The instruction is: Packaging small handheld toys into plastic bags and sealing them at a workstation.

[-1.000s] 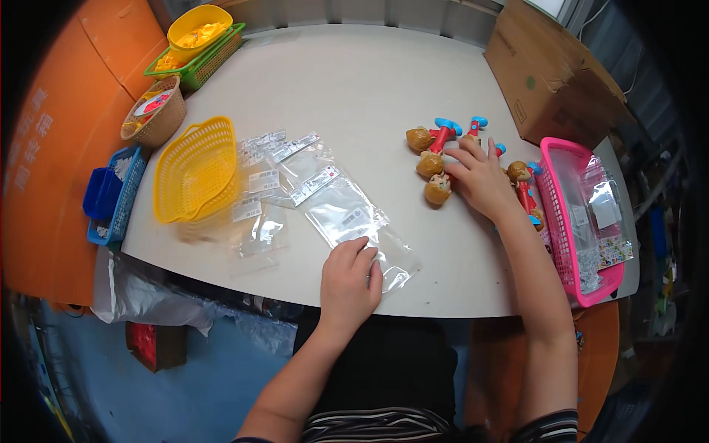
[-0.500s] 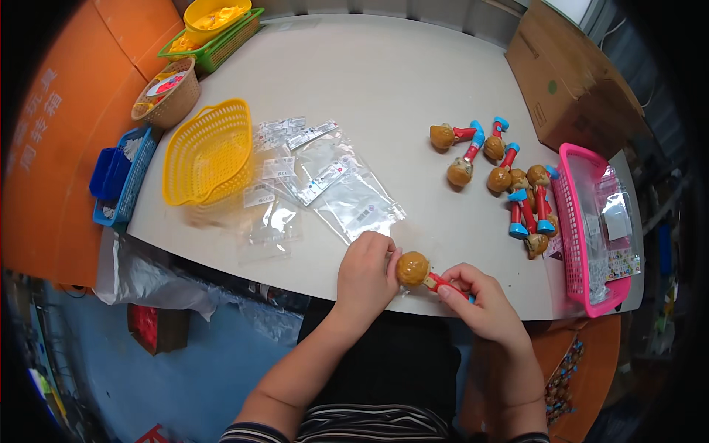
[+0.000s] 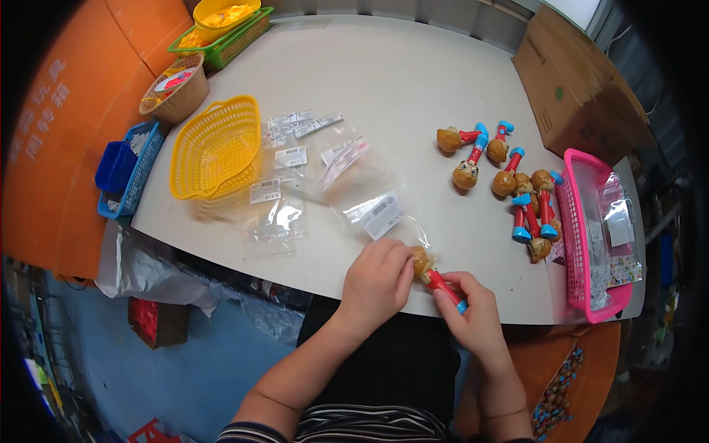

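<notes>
Between my hands is a toy figurine [image 3: 437,280] with a round brown head, a red body and a blue end. My right hand [image 3: 474,306] is closed round its red body, thumb along the near side. My left hand [image 3: 375,284] is closed at the head end and pinches the near edge of a clear plastic bag [image 3: 378,215] with a white label. Fingers partly cover the figurine's head, so I cannot tell how far it is inside the bag. More clear labelled bags [image 3: 275,218] lie beyond and to the left of my left hand.
Several similar figurines [image 3: 506,181] lie at the right beside a pink basket [image 3: 570,221] holding clear packets. A cardboard box [image 3: 576,88] stands behind them. On the left are a yellow basket [image 3: 181,170], a blue basket [image 3: 153,159], a tan basket [image 3: 193,92] and a green basket [image 3: 244,40].
The figurine's head has come closer to my left hand and is now more covered by it. The nearest bag has been lifted and its label has shifted toward my left hand.
</notes>
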Available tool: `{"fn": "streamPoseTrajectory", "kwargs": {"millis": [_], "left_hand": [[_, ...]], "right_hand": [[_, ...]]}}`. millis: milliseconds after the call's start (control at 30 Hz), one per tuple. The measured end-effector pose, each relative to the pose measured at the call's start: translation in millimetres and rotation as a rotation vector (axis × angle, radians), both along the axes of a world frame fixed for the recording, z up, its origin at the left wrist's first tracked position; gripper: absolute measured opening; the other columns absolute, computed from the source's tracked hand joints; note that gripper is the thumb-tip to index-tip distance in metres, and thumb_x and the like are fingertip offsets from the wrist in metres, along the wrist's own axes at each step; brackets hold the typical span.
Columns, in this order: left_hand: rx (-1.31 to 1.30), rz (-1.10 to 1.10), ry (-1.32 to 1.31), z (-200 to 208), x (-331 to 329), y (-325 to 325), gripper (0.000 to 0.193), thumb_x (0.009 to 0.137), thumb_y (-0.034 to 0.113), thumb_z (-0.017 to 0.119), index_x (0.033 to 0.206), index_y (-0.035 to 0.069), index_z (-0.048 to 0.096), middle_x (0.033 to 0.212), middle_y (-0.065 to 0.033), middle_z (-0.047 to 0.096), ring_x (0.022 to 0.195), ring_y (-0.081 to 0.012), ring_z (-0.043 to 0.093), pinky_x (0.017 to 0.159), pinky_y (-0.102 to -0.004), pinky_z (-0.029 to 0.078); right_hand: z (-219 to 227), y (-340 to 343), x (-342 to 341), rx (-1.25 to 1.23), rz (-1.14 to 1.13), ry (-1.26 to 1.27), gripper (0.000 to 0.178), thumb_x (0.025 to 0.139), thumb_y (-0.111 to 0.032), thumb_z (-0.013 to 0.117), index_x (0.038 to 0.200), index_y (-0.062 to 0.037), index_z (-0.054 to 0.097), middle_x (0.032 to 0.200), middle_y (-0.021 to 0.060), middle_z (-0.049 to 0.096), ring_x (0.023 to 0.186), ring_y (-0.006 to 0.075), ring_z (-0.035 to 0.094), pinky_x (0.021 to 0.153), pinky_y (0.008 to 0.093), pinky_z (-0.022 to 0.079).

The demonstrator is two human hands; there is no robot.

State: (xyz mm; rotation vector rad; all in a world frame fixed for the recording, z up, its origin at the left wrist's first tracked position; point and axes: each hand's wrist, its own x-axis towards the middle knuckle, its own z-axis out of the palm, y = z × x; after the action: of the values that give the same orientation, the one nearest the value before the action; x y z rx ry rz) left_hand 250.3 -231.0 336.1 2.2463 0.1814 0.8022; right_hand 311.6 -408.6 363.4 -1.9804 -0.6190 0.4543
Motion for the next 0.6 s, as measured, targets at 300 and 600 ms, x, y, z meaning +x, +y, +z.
{"fn": "streamPoseTrajectory", "kwargs": {"millis": [300,600], "left_hand": [[0.009,-0.049,0.036,-3,1,4,0.011,0.080,0.001,0.066,0.088,0.002,0.060,0.096,-0.0122,0.061,0.089,-0.0322,0.060,0.077,-0.0387,0.050],[-0.052,-0.111,-0.021,3,6,6,0.009,0.083,0.000,0.061,0.090,-0.001,0.056,0.117,-0.0190,0.060,0.105,-0.0370,0.061,0.086,-0.0394,0.050]], "right_hand": [[-11,-9,5,0.282,-0.254,0.538,0.018,0.098,-0.014,0.056,0.109,-0.0006,0.063,0.075,0.0001,0.058,0.060,0.0005,0.043,0.048,0.0156,0.029],[-1,2,2,0.140,-0.096,-0.008,0.022,0.092,-0.008,0.063,0.110,0.0046,0.063,0.090,0.0040,0.066,0.081,0.0105,0.058,0.075,0.0262,0.049]]}}
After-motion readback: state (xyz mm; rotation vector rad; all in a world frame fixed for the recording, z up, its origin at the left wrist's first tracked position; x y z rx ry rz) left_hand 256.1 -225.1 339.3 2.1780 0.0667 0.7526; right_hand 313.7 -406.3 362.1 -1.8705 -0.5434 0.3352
